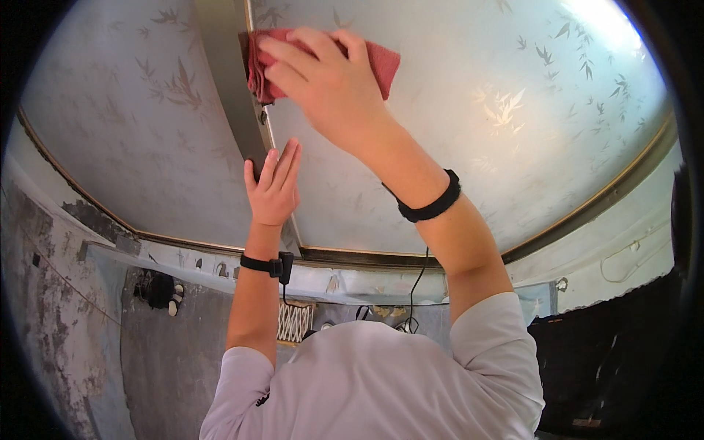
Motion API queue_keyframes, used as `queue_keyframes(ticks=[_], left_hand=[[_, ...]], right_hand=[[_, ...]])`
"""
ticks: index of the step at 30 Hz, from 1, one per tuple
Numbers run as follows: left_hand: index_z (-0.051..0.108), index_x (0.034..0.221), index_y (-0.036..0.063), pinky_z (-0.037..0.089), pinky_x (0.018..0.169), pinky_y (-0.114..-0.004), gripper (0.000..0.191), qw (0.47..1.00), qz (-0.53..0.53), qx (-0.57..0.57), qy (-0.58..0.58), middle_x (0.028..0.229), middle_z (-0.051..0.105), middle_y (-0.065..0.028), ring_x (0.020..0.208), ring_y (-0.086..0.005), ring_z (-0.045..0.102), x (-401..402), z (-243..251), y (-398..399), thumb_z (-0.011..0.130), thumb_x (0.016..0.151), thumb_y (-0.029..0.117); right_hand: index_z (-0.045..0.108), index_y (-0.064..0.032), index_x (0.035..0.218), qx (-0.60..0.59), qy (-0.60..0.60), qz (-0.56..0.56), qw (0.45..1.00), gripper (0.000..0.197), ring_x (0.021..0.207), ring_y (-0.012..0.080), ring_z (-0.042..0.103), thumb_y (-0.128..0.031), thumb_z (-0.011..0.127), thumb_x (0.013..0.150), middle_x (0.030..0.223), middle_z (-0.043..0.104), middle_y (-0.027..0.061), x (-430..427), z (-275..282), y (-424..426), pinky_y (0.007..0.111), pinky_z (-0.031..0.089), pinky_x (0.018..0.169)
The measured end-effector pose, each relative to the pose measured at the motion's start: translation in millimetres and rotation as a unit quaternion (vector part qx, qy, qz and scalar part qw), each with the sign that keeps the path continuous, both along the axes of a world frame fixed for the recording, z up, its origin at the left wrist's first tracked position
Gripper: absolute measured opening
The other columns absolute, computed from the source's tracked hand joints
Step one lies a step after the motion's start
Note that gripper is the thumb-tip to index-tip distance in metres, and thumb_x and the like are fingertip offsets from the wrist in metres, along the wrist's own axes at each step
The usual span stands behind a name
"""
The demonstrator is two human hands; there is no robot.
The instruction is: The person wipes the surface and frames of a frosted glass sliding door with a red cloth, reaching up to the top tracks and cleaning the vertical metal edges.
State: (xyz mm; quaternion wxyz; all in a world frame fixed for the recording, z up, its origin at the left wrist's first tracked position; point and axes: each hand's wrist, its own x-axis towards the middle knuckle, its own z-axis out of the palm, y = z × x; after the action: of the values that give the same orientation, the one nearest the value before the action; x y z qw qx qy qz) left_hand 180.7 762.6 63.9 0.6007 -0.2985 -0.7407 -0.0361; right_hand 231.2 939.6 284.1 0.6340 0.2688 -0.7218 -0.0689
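My right hand (pixel 330 82) presses a folded red cloth (pixel 386 66) on the upper part of a frosted glass window pane (pixel 429 126) with a leaf pattern. The cloth's left end lies over the metal window frame (pixel 231 82) between two panes, just above a small latch (pixel 264 116). Lower down, my left hand (pixel 275 187) rests with its fingers extended at the same upright frame, holding nothing. To its left is the second leaf-patterned pane (pixel 137 137). Each forearm wears a black strap, and a dark cable hangs near each arm.
A dark metal track (pixel 374 258) runs along the panes' lower edge, above a worn painted sill (pixel 330 283). Below are a grey floor (pixel 176 357), a white lattice object (pixel 295 322) and a dark item with footwear (pixel 159 290). Dark material (pixel 599 363) covers the lower right.
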Motion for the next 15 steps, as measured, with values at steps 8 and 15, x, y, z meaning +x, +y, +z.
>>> queue_keyframes(ticks=[8, 15], left_hand=[[0.068, 0.154, 0.0178, 0.015, 0.137, -0.057, 0.056, 1.0, 0.007, -0.008, 0.018, 0.165, 0.059, 0.0078, 0.165, -0.0246, 0.033, 0.7, 2.8, -2.1, 0.056, 0.099, 0.012], [0.068, 0.152, 0.0152, 0.021, 0.134, -0.06, 0.055, 1.0, 0.001, -0.006, 0.015, 0.166, 0.058, 0.0066, 0.163, -0.0251, 0.036, 6.3, 2.0, -2.1, 0.058, 0.099, 0.011]], right_hand=[[0.072, -0.0223, 0.102, 0.036, 0.037, -0.018, 0.999, 0.015, 0.124, 0.0164, 0.06, -0.018, 0.075, 0.088, 0.139, 0.069, -0.0107, -1.6, -8.2, 5.7, 0.044, 0.044, 0.1], [0.066, -0.0257, 0.092, 0.062, 0.124, -0.047, 0.989, 0.014, 0.116, 0.0204, 0.061, -0.023, 0.078, 0.086, 0.126, 0.069, -0.0081, -9.4, 19.9, 0.5, 0.045, 0.05, 0.092]])
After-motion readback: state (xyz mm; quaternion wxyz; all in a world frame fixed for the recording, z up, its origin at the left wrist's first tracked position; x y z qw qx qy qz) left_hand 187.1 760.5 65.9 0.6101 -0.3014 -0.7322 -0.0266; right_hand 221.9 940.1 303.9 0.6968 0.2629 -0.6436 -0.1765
